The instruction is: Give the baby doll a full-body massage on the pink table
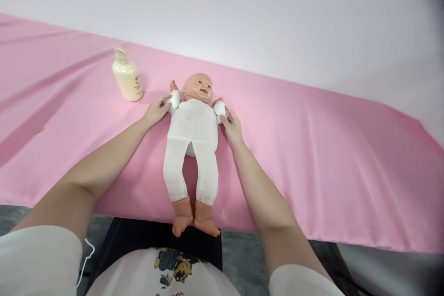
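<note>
A baby doll with a white cloth body lies on its back on the pink-covered table, its head away from me and its bare feet over the front edge. My left hand is closed around the doll's arm on the left, near its white sleeve. On the other side, my right hand grips the doll's other arm between thumb and fingers. Both doll arms are bent up beside the head. Parts of my fingertips are hidden behind the arms.
A cream-coloured pump bottle stands upright to the left of the doll. The pink cloth has folds at both sides and drapes over the front edge. Behind the table rises a white wall. A white cord hangs at lower left.
</note>
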The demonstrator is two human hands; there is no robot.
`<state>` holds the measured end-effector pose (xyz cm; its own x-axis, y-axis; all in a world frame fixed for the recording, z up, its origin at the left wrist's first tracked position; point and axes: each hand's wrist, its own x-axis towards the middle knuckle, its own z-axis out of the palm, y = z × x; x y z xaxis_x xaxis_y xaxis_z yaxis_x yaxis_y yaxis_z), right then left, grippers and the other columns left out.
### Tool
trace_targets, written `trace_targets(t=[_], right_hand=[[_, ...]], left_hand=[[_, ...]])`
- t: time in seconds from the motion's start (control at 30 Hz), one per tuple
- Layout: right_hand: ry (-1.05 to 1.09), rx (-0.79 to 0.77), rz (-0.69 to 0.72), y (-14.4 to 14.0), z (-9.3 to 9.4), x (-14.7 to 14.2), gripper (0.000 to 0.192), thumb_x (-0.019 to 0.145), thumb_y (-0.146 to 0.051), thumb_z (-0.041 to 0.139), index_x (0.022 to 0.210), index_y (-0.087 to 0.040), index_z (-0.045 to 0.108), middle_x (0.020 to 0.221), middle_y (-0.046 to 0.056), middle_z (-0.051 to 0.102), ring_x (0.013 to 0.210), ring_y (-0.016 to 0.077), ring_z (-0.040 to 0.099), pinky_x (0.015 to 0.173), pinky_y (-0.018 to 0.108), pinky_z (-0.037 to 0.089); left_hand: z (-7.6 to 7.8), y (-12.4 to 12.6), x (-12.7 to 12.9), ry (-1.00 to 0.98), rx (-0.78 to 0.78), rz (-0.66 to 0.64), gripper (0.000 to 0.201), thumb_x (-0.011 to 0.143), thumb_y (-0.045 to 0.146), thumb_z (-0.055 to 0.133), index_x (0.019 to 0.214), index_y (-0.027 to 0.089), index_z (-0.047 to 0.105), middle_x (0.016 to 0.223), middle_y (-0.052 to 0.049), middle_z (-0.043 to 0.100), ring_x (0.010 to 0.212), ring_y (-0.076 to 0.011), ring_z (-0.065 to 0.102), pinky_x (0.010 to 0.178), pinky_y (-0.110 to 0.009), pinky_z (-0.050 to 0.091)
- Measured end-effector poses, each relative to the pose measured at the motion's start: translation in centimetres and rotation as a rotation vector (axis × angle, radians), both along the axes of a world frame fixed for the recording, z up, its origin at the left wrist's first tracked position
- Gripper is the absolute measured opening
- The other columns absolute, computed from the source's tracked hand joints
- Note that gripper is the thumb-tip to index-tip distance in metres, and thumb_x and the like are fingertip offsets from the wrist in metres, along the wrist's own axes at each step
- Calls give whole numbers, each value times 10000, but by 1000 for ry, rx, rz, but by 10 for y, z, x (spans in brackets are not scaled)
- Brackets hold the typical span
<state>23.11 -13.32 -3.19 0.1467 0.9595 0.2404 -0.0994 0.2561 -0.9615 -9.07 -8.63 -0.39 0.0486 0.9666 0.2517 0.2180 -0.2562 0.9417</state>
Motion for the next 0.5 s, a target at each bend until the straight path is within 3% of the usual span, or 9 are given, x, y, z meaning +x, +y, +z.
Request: trace_targets(t=[0.13,0.23,0.37,0.5], right_hand=[[51,20,5,-4,5,-3,705,681,-407,865,1313,-308,568,1379,46,671,1272,211,636,1161,450,466],[115,27,20,-6,9,-4,675,664,-328,850,1284,-304,585,1332,33,696,1244,218,651,1149,448,478],[192,9,19,-7,13,-3,453,602,-190,794,1033,-268,680,1076,3,771,1079,222,702,1105,452,503],[228,-30,-4,-10,16,-2,209,592,-118,694,743,-255,648,943,-9,762,1003,217,708,1040,445,539]], left_hand=[[1,0,0,-161,-69,-56,530,676,243,767,1180,205,606,936,-21,725,828,-180,659,871,-360,513],[4,-1,2,-293,-68,-97,552,621,232,800,1135,202,602,942,-19,725,847,-179,673,857,-346,518],[9,-4,3,-390,-70,-134,485,521,176,825,975,185,655,881,2,723,846,-172,678,848,-319,518],[9,-7,5,-424,-60,-137,292,520,156,778,784,184,656,844,1,723,830,-177,683,812,-320,528]])
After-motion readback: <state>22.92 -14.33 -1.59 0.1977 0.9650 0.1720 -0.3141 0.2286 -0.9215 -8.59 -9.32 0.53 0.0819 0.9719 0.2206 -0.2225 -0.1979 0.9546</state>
